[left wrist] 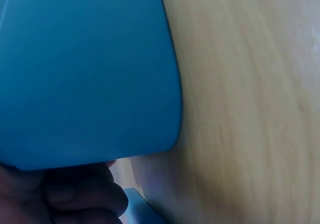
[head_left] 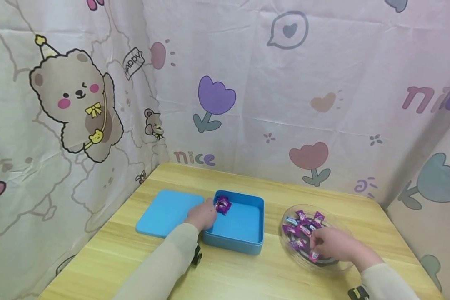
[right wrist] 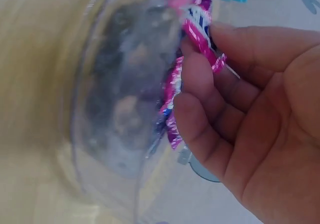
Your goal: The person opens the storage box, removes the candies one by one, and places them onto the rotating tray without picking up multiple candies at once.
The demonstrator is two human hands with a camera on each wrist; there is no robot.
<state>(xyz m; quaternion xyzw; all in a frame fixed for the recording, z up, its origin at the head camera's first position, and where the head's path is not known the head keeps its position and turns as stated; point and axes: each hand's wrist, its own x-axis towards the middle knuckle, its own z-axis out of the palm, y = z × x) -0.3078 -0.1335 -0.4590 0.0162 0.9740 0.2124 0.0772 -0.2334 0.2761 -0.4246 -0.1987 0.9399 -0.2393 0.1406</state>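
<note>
My left hand (head_left: 203, 214) is at the left wall of a blue open-topped box (head_left: 234, 243) and grips it by the rim. In the left wrist view, curled fingers (left wrist: 85, 194) lie against the box's side. A small cluster of purple wrapped candies (head_left: 223, 204) sits in the box's far left corner. Over a clear round bowl (head_left: 331, 269) on the right, my right hand (head_left: 335, 246) reaches down among more candies. Close up, its thumb and index finger pinch a pink-and-white wrapped candy (right wrist: 197, 29), while other wrapped candies (right wrist: 172, 87) show behind the fingers.
Left of the box, a flat blue lid (head_left: 168, 210) lies on the wooden table (head_left: 270, 275). Patterned cloth (head_left: 247, 83) hangs behind the table and along both sides. Dark straps (head_left: 358, 293) circle the wrists.
</note>
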